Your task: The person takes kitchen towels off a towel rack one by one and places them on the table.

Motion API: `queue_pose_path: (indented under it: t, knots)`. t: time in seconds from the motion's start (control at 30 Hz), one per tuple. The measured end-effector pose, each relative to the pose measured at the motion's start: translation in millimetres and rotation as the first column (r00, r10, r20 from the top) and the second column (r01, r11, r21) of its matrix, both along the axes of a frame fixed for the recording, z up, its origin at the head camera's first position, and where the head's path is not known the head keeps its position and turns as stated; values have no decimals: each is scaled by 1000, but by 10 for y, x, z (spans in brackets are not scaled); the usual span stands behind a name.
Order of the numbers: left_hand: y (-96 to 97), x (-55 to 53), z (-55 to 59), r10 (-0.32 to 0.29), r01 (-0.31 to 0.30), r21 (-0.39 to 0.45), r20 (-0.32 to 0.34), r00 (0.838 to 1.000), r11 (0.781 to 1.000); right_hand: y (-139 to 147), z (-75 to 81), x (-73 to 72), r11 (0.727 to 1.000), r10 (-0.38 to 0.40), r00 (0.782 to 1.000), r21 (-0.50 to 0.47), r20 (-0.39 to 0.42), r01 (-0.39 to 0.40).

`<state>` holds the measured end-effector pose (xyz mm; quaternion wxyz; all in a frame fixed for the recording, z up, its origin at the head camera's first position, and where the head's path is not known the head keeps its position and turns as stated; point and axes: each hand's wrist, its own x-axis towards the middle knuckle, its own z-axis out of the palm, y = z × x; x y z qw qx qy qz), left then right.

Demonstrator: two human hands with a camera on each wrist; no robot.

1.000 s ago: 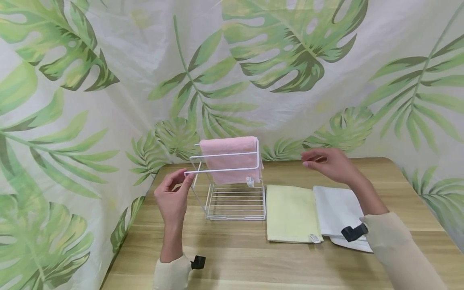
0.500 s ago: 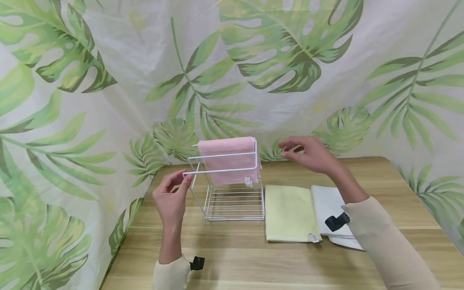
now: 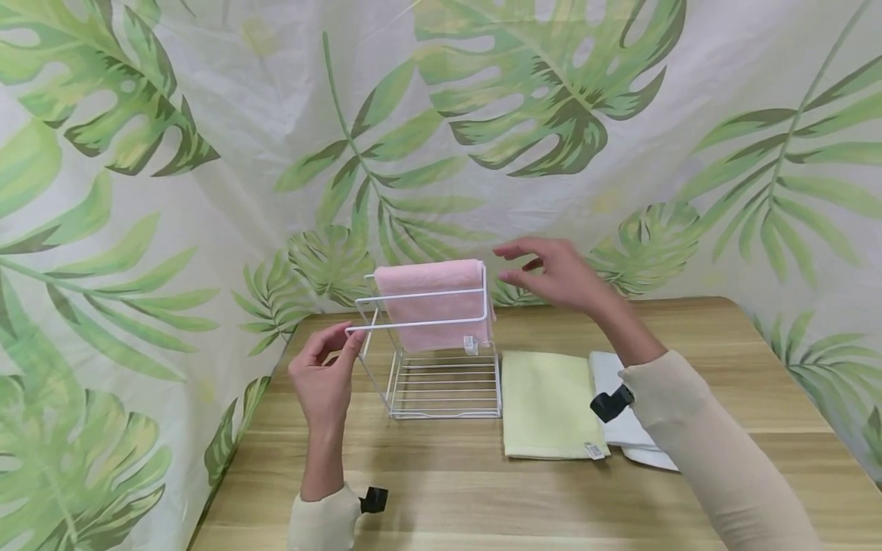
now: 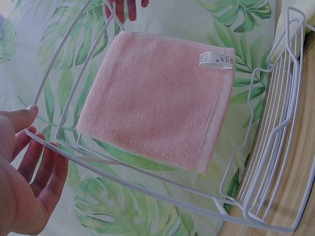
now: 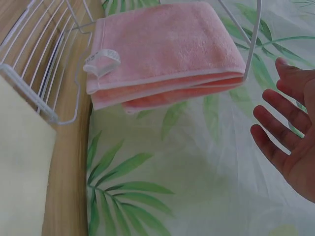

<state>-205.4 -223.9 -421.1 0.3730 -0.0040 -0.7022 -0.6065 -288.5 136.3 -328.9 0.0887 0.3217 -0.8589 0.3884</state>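
A white wire towel rack [image 3: 420, 324] stands on the table, with a folded pink towel [image 3: 437, 311] draped over its rear top bar. My left hand [image 3: 322, 376] pinches the front top bar at its left corner; in the left wrist view the thumb [image 4: 25, 117] lies on one side of the wire and the fingers on the other. To the right of the rack's upper end, my right hand [image 3: 554, 277] hovers with loosely bent fingers, holding nothing. The right wrist view has the fingertips [image 5: 259, 132] apart from the towel and the wire.
Right of the rack lies a folded yellow towel [image 3: 551, 405], beside a white towel [image 3: 623, 425] partly hidden by the right sleeve. The wooden table [image 3: 441, 490] meets a leaf-print curtain [image 3: 386, 153] at the back. The rack has a wire base shelf [image 3: 448, 388].
My right hand has moved left and slightly up, from above the white towel to beside the rack's top. The left hand keeps its pinch on the rack, and the pink towel stays put.
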Motion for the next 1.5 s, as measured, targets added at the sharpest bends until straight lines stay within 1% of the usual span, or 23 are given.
queue_pose_path:
  t: [0.3,0.53,0.77,0.97,1.07,1.2,1.5]
  knots:
    - [6,-9,-3,-2,2,1,0,1000,1000,-230,77,-69,999,17,1000,-28,17,-16]
    - [12,-15,6,-13,13,11,0,1000,1000,-379,91,-123,999,48,999,-16,-9,-48]
    - [19,-9,1,-10,10,17,11,1000,1000,-493,106,-162,998,59,997,-14,42,-59]
    - [28,-2,6,-8,8,17,22,1000,1000,-588,136,-198,998,62,997,-6,42,-61]
    - [26,-2,13,-8,8,16,20,1000,1000,-650,137,-222,997,70,996,-19,57,-69]
    - [20,-1,24,-15,15,15,12,1000,1000,-744,126,-269,996,86,993,-35,83,-84]
    - [7,15,24,-17,17,13,7,1000,1000,-901,72,-355,997,76,987,3,140,-77]
